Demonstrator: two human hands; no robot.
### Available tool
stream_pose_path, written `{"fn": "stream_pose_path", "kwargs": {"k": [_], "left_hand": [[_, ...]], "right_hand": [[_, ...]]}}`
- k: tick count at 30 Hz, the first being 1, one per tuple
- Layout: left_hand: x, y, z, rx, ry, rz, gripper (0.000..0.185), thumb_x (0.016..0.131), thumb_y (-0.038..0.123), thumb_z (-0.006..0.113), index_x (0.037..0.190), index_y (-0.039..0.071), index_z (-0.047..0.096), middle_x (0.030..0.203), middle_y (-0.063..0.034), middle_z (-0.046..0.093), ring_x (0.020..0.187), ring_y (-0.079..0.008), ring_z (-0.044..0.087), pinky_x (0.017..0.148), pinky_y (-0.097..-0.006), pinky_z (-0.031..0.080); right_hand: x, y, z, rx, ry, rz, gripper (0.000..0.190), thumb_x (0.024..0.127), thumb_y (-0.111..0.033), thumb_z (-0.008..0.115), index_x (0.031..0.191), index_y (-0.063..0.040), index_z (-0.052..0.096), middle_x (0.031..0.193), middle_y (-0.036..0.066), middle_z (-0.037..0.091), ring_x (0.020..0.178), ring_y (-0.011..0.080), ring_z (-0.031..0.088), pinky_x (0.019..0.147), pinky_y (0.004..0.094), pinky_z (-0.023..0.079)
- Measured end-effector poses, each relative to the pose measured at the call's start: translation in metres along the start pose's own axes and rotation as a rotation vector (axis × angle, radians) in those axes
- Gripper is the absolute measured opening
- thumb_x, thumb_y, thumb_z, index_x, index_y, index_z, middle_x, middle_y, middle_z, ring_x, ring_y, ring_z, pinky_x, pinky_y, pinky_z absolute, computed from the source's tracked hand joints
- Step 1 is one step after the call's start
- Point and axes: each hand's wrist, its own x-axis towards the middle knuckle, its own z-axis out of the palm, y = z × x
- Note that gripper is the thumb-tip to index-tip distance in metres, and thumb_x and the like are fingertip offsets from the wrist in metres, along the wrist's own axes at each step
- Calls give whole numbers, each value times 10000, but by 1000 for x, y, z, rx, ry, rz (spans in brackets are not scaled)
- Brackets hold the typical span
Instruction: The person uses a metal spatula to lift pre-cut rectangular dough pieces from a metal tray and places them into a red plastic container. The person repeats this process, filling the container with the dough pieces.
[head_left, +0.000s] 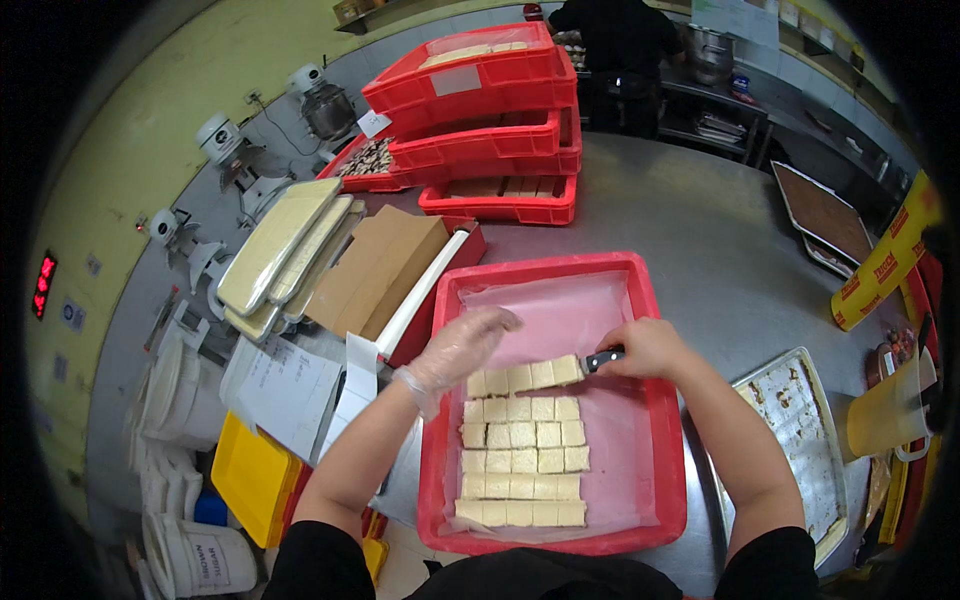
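Observation:
A red plastic crate (670, 450) lined with translucent paper stands before me. Several rows of pale, square-cut pastry or cake pieces (525, 435) lie in its lower left part. The uppermost row (529, 375) lies slightly tilted, apart from the others. My right hand (637, 349), bare, grips the black handle of a knife or spatula (602, 361); its blade is mostly hidden at the right end of that row. My left hand (476, 341), in a clear plastic glove, is over the left end of the same row, fingers partly curled, with nothing seen in them.
Stacked red crates (487, 142) stand at the back. Foil-wrapped trays (277, 247), a cardboard box (382, 262) and papers (285, 382) lie left. At right are a soiled metal tray (795, 420), a yellow roll (885, 262) and a pitcher (885, 412). A person (619, 45) stands beyond the table.

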Motion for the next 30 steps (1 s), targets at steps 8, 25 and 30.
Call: {"fn": "stream_pose_path", "kwargs": {"k": [8,25,30], "left_hand": [[46,-19,54,256,-394,466,357,1008,327,388,1044,73,636,1056,-126,603,1025,-328,540,944,-423,414],[59,-24,62,479,-533,506,352,984,316,394,992,97,669,1009,-125,617,1018,-329,549,946,-430,432],[57,-31,64,355,-616,335,438,1018,363,317,1061,93,660,1100,-142,613,1098,-311,535,1010,-405,415]], "right_hand": [[7,-7,3,-16,-86,-2,378,706,-366,725,1048,-207,741,924,70,727,865,281,682,769,404,530],[-34,17,-47,-137,-84,229,368,677,-346,772,1020,-217,746,949,38,731,921,246,688,785,393,541],[-80,26,-83,-236,-37,361,339,668,-310,765,991,-210,748,901,45,731,893,258,689,774,394,541]]}}
